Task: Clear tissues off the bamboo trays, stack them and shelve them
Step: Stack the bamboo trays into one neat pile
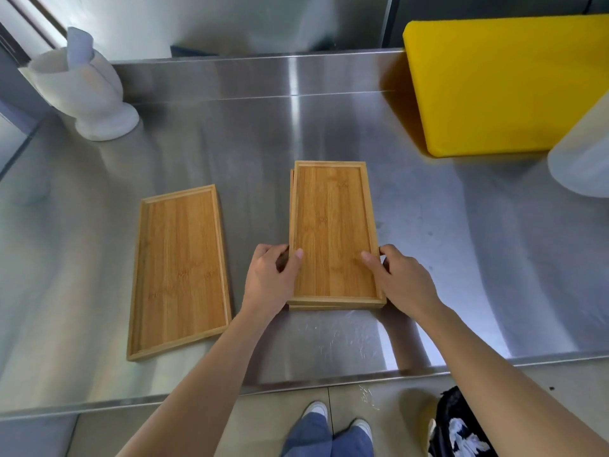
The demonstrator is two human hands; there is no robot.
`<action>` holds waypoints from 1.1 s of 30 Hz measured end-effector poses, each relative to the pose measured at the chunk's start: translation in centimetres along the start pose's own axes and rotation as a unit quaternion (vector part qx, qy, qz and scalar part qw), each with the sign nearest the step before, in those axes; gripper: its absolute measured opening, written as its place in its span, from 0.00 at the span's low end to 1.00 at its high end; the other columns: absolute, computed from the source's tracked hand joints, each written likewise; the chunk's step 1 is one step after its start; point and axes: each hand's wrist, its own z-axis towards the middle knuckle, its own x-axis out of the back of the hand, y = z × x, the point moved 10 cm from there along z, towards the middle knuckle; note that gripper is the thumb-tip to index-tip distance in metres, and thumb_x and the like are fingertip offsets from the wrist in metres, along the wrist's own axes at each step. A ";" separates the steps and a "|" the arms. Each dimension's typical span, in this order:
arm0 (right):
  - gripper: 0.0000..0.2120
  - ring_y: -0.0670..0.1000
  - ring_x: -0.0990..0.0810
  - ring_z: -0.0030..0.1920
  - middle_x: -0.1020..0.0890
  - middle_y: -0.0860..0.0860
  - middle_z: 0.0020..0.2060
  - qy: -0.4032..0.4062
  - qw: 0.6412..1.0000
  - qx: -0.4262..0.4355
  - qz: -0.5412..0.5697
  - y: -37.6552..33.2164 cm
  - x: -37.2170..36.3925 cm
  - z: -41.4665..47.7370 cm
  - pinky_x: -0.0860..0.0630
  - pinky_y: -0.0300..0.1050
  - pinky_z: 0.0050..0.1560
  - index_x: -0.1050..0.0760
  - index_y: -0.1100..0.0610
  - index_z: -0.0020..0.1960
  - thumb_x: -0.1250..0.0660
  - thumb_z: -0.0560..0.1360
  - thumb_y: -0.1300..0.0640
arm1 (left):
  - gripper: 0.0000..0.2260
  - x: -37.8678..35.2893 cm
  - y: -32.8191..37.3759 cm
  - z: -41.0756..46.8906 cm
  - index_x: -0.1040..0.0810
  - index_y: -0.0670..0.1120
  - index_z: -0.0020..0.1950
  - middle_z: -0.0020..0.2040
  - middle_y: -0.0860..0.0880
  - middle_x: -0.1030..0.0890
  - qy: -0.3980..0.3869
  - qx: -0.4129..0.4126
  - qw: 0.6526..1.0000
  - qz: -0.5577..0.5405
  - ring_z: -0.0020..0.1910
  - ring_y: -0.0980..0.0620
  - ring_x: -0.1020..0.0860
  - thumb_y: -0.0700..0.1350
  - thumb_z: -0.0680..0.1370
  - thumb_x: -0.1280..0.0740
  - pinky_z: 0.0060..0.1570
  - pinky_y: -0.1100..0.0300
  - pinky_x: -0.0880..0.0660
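Observation:
A stack of bamboo trays (333, 222) lies in the middle of the steel table (461, 258), its top tray bare. My left hand (270, 278) grips the stack's left edge near the front, thumb resting on the top tray. On the right edge, my right hand (402, 278) holds the stack the same way. A single bamboo tray (179, 268) lies flat to the left, bare, apart from both hands. No tissues show on either tray.
A white mortar with a pestle (85, 90) stands at the back left. A yellow cutting board (507, 84) leans at the back right, a white container (583, 153) beside it. A black bin bag (458, 423) with white scraps sits on the floor at the lower right.

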 end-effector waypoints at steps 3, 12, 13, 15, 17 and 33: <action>0.26 0.53 0.21 0.41 0.19 0.54 0.40 -0.017 0.998 0.039 0.054 0.6 0.4 -1.0 0.24 0.49 0.44 0.28 0.56 0.58 0.46 0.73 0.37 | 0.31 -0.1 0.0 -1.7 0.32 0.49 0.70 0.62 0.56 0.29 -0.076 -0.054 0.995 -0.023 0.64 0.56 0.31 0.64 0.72 0.39 0.63 0.59 0.34; 0.30 0.49 0.28 0.44 0.20 0.48 0.49 -0.077 0.974 0.149 -0.153 0.0 -1.1 -3.0 0.36 0.39 0.49 0.32 0.52 0.61 0.41 0.69 0.32 | 0.41 -1.8 -2.0 -5.7 0.55 0.49 0.77 0.77 0.53 0.43 -0.110 -0.091 0.980 0.141 0.75 0.55 0.44 0.56 0.73 0.32 0.70 0.65 0.50; 0.30 0.50 0.25 0.46 0.20 0.49 0.51 -0.066 0.971 0.155 -0.168 -0.1 -1.3 -2.9 0.35 0.41 0.52 0.33 0.52 0.61 0.42 0.70 0.32 | 0.40 -1.8 -2.1 -5.8 0.53 0.48 0.77 0.77 0.52 0.40 -0.102 -0.089 0.981 0.136 0.75 0.54 0.42 0.55 0.74 0.32 0.71 0.63 0.48; 0.30 0.51 0.23 0.49 0.19 0.50 0.52 -0.053 0.968 0.165 -0.184 0.0 -1.6 -2.8 0.34 0.43 0.56 0.33 0.53 0.61 0.43 0.70 0.32 | 0.37 -1.9 -2.5 -5.6 0.47 0.48 0.77 0.74 0.51 0.34 -0.087 -0.073 0.986 0.123 0.73 0.51 0.39 0.54 0.74 0.33 0.73 0.57 0.42; 0.31 0.51 0.23 0.51 0.19 0.51 0.53 -0.049 0.968 0.172 -0.178 0.3 -2.0 -2.8 0.33 0.43 0.57 0.32 0.54 0.62 0.43 0.70 0.32 | 0.33 -1.7 -2.8 -5.5 0.42 0.47 0.76 0.72 0.50 0.31 -0.069 -0.062 0.990 0.110 0.73 0.48 0.37 0.53 0.75 0.33 0.72 0.51 0.38; 0.43 0.52 0.23 0.47 0.18 0.51 0.50 -0.048 0.962 0.235 -0.131 0.2 -1.9 -3.0 0.36 0.39 0.48 0.29 0.55 0.58 0.60 0.64 0.24 | 0.24 -0.6 -2.6 -6.1 0.31 0.40 0.69 0.65 0.45 0.23 -0.006 -0.045 0.998 0.047 0.63 0.55 0.27 0.40 0.74 0.30 0.60 0.74 0.37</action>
